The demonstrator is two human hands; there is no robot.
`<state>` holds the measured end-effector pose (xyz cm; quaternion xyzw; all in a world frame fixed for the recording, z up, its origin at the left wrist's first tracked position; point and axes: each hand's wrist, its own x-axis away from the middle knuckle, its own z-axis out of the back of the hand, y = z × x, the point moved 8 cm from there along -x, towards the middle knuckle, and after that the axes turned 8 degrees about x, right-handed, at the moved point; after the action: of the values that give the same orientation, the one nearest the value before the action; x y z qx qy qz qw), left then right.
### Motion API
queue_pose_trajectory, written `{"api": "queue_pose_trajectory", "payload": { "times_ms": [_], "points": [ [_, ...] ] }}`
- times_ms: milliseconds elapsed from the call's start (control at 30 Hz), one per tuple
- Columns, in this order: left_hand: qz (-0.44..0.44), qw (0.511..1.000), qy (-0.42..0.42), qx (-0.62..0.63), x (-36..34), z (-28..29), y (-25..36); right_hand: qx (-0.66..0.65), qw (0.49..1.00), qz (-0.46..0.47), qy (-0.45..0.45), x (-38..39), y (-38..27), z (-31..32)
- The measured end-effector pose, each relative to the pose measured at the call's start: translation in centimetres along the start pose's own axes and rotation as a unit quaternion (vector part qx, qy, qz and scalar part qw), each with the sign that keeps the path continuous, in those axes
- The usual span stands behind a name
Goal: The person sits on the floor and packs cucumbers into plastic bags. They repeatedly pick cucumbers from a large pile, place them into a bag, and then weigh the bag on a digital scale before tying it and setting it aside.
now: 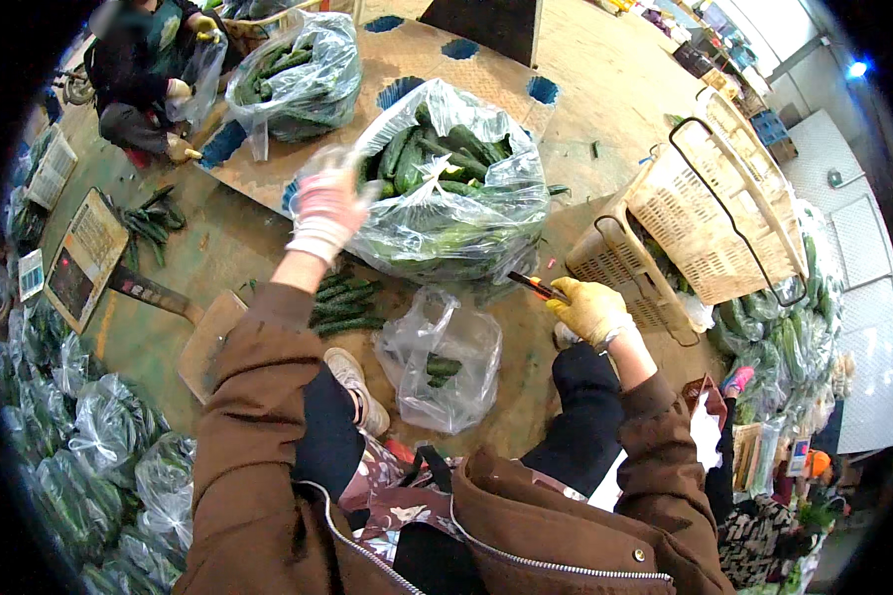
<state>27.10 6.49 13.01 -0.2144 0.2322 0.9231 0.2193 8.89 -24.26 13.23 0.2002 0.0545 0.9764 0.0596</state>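
Observation:
A large clear plastic bag (446,233) full of cucumbers (437,159) stands in front of me, its top spread wide. My left hand (327,203), in a pink and white glove, is at the bag's left rim. Motion smears its fingers, so their grip cannot be made out. To the right of the bag, my right hand (593,311) in a yellow glove is closed around a slim black-and-orange utility knife (541,288), which points left toward the bag's lower edge. On the floor between my feet lies a smaller clear bag (442,362) with a few cucumbers inside.
Loose cucumbers (345,305) lie left of the small bag. A platform scale (87,263) stands farther left, with bagged cucumbers (99,466) below it. Cream plastic crates (714,218) are stacked at right. Behind, another filled bag (303,79) rests on a holed board (422,59), near a co-worker (154,74).

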Motion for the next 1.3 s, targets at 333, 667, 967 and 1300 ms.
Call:
{"api": "queue_pose_trajectory", "payload": {
  "times_ms": [333,667,967,1300],
  "points": [
    [-0.055,0.942,-0.329,-0.039,-1.7,-13.8,9.8,-0.097,0.994,0.028,0.039,0.9,1.3,1.3],
    [-0.055,0.916,-0.33,0.222,3.8,-12.6,16.6,-0.168,0.967,-0.032,0.191,-4.7,1.5,4.8],
    [-0.168,0.837,-0.483,0.191,13.3,-8.6,16.0,-0.118,0.987,-0.026,-0.104,4.4,-2.1,-15.2],
    [-0.129,0.865,-0.418,0.246,14.8,-5.2,10.8,-0.347,0.928,-0.086,0.109,-4.7,-10.6,-18.6]
  ]
}}
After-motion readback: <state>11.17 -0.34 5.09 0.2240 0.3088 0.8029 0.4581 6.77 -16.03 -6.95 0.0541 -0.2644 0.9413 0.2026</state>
